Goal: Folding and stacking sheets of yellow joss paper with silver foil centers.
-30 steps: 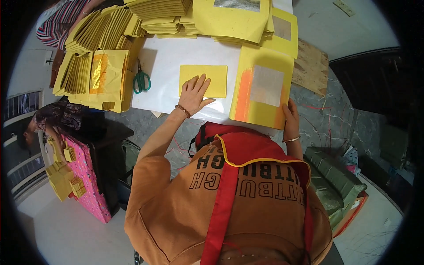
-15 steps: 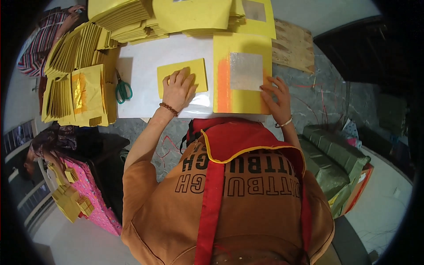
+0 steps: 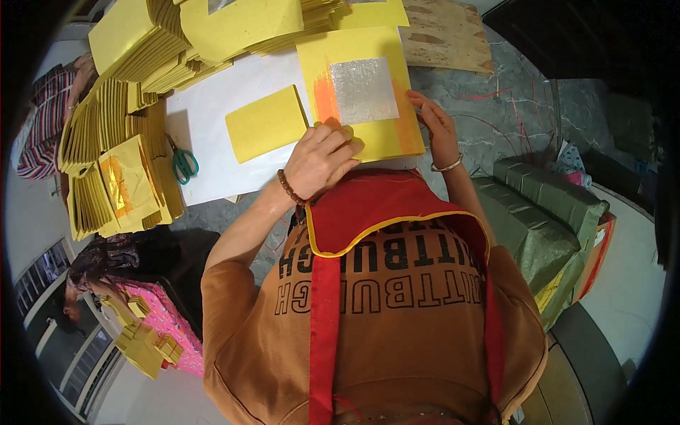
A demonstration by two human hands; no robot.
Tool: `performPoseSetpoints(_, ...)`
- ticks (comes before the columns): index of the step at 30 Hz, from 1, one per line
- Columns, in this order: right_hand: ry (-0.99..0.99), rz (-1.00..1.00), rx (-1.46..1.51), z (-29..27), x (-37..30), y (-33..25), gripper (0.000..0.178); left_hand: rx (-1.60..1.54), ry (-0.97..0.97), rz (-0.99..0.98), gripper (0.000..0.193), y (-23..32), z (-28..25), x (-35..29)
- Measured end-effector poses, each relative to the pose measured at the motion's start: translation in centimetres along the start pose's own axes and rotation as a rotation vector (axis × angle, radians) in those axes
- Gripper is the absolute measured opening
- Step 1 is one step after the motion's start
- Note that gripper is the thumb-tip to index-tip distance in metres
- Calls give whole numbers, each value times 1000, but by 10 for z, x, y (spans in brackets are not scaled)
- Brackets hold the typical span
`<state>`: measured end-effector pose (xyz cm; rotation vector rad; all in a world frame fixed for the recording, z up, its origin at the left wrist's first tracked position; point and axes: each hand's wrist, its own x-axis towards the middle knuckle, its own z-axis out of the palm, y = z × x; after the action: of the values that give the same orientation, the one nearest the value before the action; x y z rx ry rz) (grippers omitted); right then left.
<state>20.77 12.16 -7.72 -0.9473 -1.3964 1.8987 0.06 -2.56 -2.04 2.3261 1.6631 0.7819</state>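
Yellow sheet (image 3: 386, 140) with the silver square lies flat at the near right of the white bench (image 3: 200, 154), directly before me. Whether it is a single sheet or the top of a thin pile, I cannot tell.

Handling, by judgement: light, paper-like, bendable but with some body; likely to crease at the corners if pinched hard. The metallic patch may be slicker than the bare paper and could scuff. Best hold: the plain side margins, clear of the patch.

Appearance: strong yellow, roughly rectangular. Silver square (image 3: 365, 90) is mottled, bright grey. Orange streak (image 3: 325, 95) runs down the left of it, ragged and brushed-looking; fainter orange shows toward the right margin.

Hands: my left hand (image 3: 320, 157) has its fingers bent together over the near left corner; thumb contact is unclear, so I cannot tell whether it pinches or only presses. My right hand (image 3: 436, 131) sits at the right edge, fingers loosely bent, fingertips at the margin; grip not determinable.

Beyond: smaller yellow piece (image 3: 266, 125) just left of the sheet, lying alone. Farther left, teal-handled scissors (image 3: 185, 167). Stacked yellow bundles (image 3: 129, 106) line the far and left sides.
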Motion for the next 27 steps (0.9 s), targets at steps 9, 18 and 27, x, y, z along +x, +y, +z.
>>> performPoseSetpoints(9,21,-168,-128,6,-16,7,27,-312,49,-187,8,-10,2,5)
performPoseSetpoints(18,14,-148,-140,3,-11,7,27,-472,0,-324,9,-14,-2,10)
performPoseSetpoints(27,1,-167,-122,1,-10,9,25,-578,-63,-531,14,-16,0,10)
